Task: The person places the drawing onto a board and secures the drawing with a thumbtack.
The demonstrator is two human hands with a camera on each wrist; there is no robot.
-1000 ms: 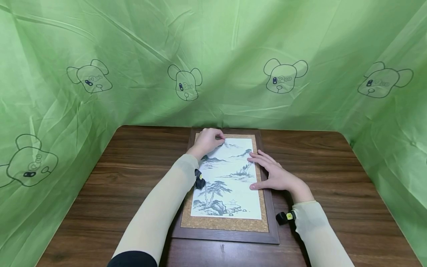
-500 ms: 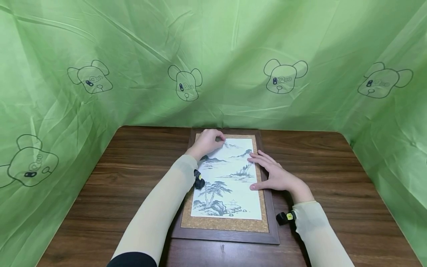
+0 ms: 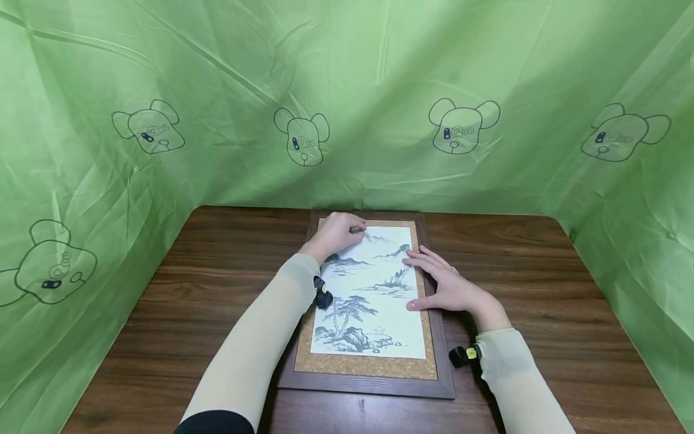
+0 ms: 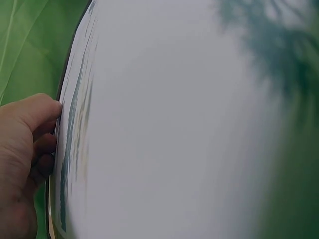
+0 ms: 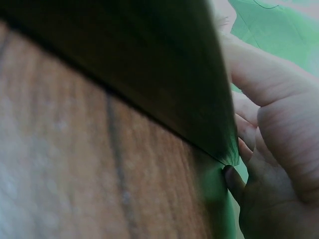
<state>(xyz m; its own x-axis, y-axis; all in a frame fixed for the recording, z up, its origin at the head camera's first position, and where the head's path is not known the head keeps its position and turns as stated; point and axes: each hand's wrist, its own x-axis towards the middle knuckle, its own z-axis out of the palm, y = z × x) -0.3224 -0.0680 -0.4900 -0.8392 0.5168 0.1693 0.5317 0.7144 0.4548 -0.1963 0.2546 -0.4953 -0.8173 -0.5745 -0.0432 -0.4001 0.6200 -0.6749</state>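
A white sheet of paper (image 3: 379,325) printed with an ink-wash landscape lies on a cork board (image 3: 363,363) with a dark wooden frame (image 3: 368,383). At its top edge is my left hand (image 3: 337,234), fingers bent and thumb near the index fingertip. A small dark patch shows between them; whether it is a held thing or shadow is unclear. In the left wrist view, the bent fingers (image 4: 42,112) meet the board's far edge. My right hand (image 3: 446,283) rests with spread fingers on the paper's right side, its palm over the frame. In the right wrist view, the dark frame side (image 5: 149,74) hides some fingers.
The board lies on a brown wood-grain table (image 3: 228,265), its top near the table's back edge. A green curtain (image 3: 374,120) with printed bear heads surrounds the back and sides. A small black camera (image 3: 323,294) is on the left wrist, another black camera (image 3: 461,355) on the right.
The left hand's fingers have shifted very slightly at the paper's top edge. The right hand and the paper stay in place; the whole head view has dropped a few pixels.
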